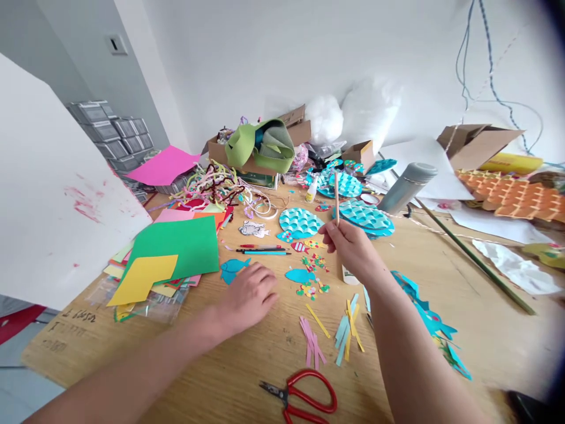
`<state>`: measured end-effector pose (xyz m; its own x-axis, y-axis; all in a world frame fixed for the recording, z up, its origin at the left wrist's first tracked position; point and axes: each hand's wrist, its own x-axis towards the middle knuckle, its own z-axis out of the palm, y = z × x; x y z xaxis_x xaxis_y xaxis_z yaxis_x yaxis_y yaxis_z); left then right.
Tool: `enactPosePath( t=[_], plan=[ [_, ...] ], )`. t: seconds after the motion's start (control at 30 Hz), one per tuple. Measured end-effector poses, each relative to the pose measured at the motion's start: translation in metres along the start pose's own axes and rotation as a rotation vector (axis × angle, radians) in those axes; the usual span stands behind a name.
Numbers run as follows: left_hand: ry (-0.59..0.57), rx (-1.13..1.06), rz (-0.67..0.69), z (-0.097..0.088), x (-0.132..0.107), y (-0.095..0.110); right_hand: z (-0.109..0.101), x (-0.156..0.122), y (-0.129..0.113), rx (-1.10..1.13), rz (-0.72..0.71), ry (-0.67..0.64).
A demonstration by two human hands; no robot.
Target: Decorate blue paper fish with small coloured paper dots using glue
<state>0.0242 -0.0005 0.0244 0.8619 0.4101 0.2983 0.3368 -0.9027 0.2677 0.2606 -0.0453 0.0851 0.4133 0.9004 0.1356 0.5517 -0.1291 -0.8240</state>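
Note:
My right hand [351, 247] pinches a thin wooden stick [336, 197] and holds it upright above the middle of the wooden table [485, 330]. My left hand [249, 297] rests palm down on the table with its fingers slightly curled, empty, just right of a small blue paper fish [232, 269]. Between my hands lie a teal paper shape [300, 275] and small coloured paper bits [314, 262]. Loose paper strips [335, 333] lie in front of my right forearm. Red-handled scissors [304, 396] lie near the front edge.
A stack of coloured paper [170, 253] sits at the left, pens [262, 249] beside it. Blue scaled paper discs [366, 217], a grey bottle [406, 187], a long green rod [477, 259], cardboard boxes [477, 144] and an orange paper piece [521, 197] crowd the back and right. A white board [48, 194] stands at left.

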Motion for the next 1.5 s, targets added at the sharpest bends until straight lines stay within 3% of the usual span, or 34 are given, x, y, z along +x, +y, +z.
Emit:
enactPosePath(
  t=[0.1, 0.3, 0.43, 0.6, 0.7, 0.8, 0.87, 0.97, 1.07, 1.2, 1.27, 1.37, 1.5],
  plan=[
    [-0.075, 0.174, 0.161, -0.001, 0.024, -0.003, -0.009, -0.001, -0.003, 0.005, -0.039, 0.046],
    [-0.229, 0.326, 0.438, 0.016, 0.061, -0.005, -0.021, -0.008, -0.013, 0.041, -0.111, 0.09],
    [-0.307, 0.405, 0.49, 0.021, 0.073, -0.001, -0.023, -0.011, -0.017, 0.069, -0.121, 0.096],
    [-0.289, 0.397, 0.464, 0.028, 0.074, -0.006, -0.026, -0.013, -0.02, 0.078, -0.124, 0.094],
    [-0.243, 0.297, 0.364, 0.031, 0.073, -0.011, -0.026, -0.013, -0.021, 0.082, -0.132, 0.088],
    [-0.157, 0.123, 0.175, 0.03, 0.073, -0.015, -0.024, -0.013, -0.021, 0.09, -0.153, 0.077],
    [-0.068, -0.041, -0.004, 0.029, 0.072, -0.019, -0.023, -0.012, -0.02, 0.092, -0.16, 0.073],
    [0.058, -0.471, -0.354, 0.026, 0.067, -0.026, -0.02, -0.011, -0.017, 0.074, -0.147, 0.063],
    [0.091, -0.802, -0.579, 0.023, 0.057, -0.033, -0.014, -0.009, -0.013, 0.034, -0.135, 0.023],
    [0.122, -0.994, -0.688, 0.013, 0.038, -0.031, 0.001, -0.01, -0.014, -0.086, -0.155, -0.065],
    [0.179, -1.207, -0.773, 0.007, 0.029, -0.024, 0.013, -0.014, -0.019, -0.087, -0.16, -0.129],
    [0.279, -1.338, -0.822, 0.0, 0.02, -0.015, 0.03, -0.021, -0.03, 0.096, -0.117, -0.177],
    [0.423, -1.366, -0.833, 0.001, 0.013, -0.012, 0.042, -0.027, -0.034, 0.361, -0.078, -0.057]
  ],
)
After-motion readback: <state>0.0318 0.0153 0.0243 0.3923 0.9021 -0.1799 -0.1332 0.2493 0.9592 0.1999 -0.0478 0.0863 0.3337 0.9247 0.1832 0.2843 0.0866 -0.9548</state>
